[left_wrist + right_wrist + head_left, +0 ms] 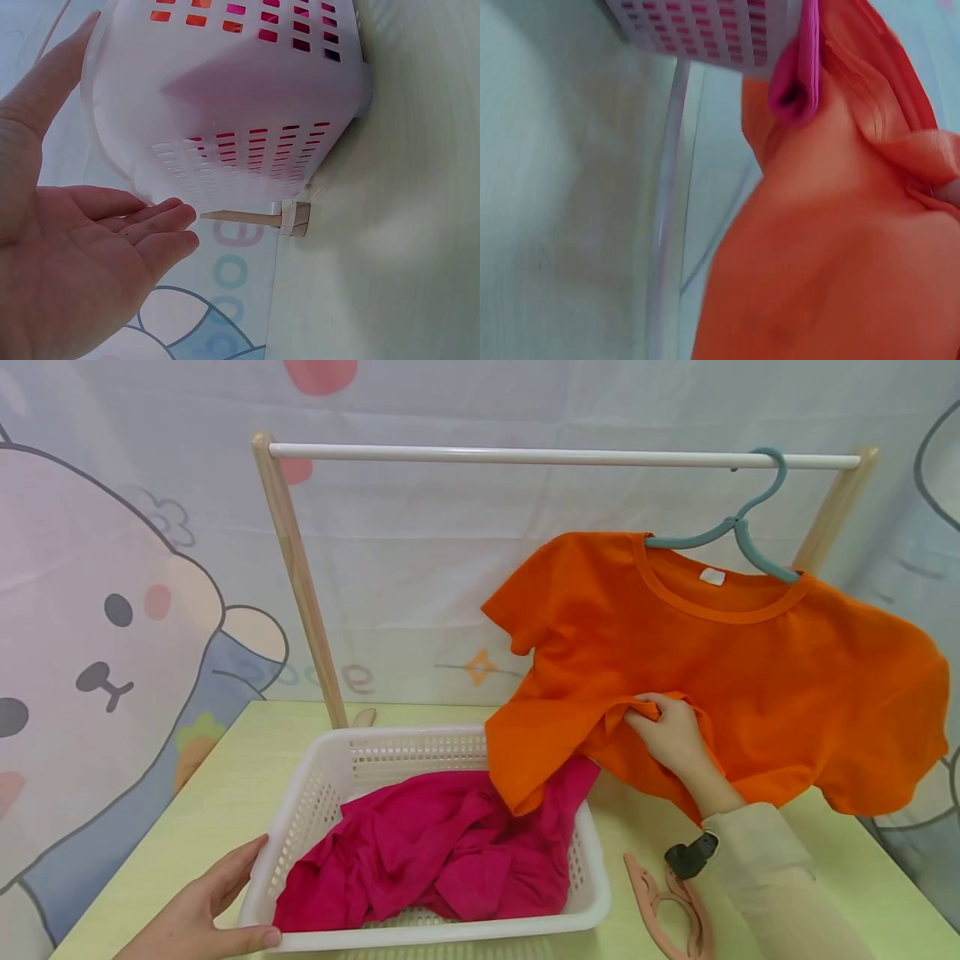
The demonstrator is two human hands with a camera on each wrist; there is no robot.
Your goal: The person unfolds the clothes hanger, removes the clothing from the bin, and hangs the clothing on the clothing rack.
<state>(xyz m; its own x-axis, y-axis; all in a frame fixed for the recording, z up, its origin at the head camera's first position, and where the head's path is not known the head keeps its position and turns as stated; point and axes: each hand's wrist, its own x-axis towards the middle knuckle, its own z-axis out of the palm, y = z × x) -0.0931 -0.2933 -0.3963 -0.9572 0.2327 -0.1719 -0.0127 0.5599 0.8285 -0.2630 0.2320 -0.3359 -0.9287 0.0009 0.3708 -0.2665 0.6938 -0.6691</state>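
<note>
An orange T-shirt [720, 652] hangs on a blue-grey hanger [738, 531] from the white rail. My right hand [672, 739] pinches bunched cloth near the shirt's lower edge; in the right wrist view, folds of the shirt [832, 247] hide nearly all of that hand. Below the raised cloth stands a white plastic basket [420, 937] with a crumpled magenta garment [450, 852] inside. At the basket's front left corner, my left hand [198, 906] touches the rim with thumb and fingers spread. The left wrist view shows its palm apart from the basket wall [225, 90].
A clothes rack with wooden posts [300, 577] and a white rail [525, 456] stands at the back of the pale table [187, 810]. On the table beneath my right forearm lies a folded pink hanger [648, 902]. A printed cloth backdrop [420, 585] hangs behind.
</note>
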